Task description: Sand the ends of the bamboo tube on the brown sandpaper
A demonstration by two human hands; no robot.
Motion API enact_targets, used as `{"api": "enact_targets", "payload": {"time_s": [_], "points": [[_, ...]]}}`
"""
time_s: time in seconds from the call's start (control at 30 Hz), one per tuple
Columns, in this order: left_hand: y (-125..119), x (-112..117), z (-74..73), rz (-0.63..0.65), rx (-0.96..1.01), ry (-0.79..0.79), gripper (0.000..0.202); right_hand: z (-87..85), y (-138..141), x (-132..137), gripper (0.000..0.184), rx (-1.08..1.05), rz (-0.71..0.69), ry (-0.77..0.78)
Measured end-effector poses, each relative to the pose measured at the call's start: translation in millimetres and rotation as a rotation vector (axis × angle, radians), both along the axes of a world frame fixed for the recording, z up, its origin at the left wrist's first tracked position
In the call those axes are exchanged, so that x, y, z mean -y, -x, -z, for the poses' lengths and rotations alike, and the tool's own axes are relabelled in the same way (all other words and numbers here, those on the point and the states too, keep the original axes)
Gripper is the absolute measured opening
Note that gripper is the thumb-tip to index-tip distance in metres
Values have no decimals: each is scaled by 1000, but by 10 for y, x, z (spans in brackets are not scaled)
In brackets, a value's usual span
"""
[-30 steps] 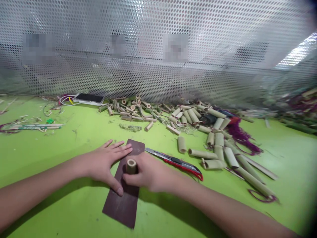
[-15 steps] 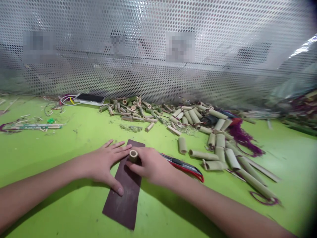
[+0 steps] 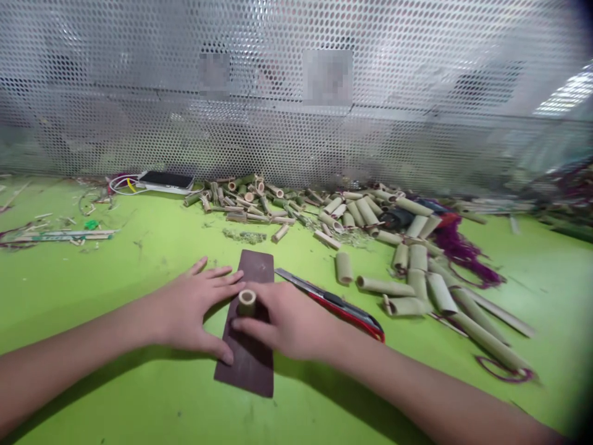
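Bright green tabletop (image 3: 92,290): dark brown sandpaper sheet (image 3: 250,371) is pinned by the left hand (image 3: 189,309), fingers splayed open. Short hollow bamboo tube (image 3: 247,303) stands upright on the sheet, grasped by the right hand (image 3: 290,321). Tube could topple if that grip slackens.

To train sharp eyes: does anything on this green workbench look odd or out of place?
Yes: the red-and-black utility knife lies with its steel blade exposed, pointing at the dark brown sandpaper strip, beside the right hand; a bare edge looks unsafe.
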State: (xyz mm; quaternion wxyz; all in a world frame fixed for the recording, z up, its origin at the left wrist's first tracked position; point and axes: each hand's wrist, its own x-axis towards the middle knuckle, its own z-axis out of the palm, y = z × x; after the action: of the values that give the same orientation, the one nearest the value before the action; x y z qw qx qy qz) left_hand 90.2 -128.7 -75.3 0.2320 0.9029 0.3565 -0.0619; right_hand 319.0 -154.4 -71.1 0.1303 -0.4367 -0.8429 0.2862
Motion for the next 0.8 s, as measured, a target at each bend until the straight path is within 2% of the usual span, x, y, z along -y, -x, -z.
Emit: {"api": "enact_targets", "payload": {"time_s": [0.07, 0.17, 0.2, 0.33, 0.47, 0.5, 0.63, 0.73, 0.8], "points": [[-25, 32, -14, -3, -12, 8, 117, -10, 22, 23, 16, 30, 3, 18], [-39, 43, -23, -10, -17, 25, 116, -32, 71, 45, 12, 85, 147, -29], [-41, 41, -22, -18, -15, 26, 115, -41, 90, 59, 10, 81, 141, -27], [-49, 39, -26, -54, -28, 42, 114, -59, 128, 106, 8, 76, -64, 55], [-63, 41, -47, -36, -30, 68, 116, -48, 124, 92, 8, 127, 95, -80], [-64, 41, -50, -33, -28, 69, 113, -49, 128, 92, 11, 119, 92, -92], [-56, 36, -41, -38, -27, 67, 110, -53, 135, 103, 11, 124, -74, 6], [-50, 29, -30, -30, -23, 73, 110, -18, 123, 87, 8, 142, 45, -91], [-50, 24, -29, -26, -16, 73, 108, 17, 116, 85, 14, 106, 46, -161]]}}
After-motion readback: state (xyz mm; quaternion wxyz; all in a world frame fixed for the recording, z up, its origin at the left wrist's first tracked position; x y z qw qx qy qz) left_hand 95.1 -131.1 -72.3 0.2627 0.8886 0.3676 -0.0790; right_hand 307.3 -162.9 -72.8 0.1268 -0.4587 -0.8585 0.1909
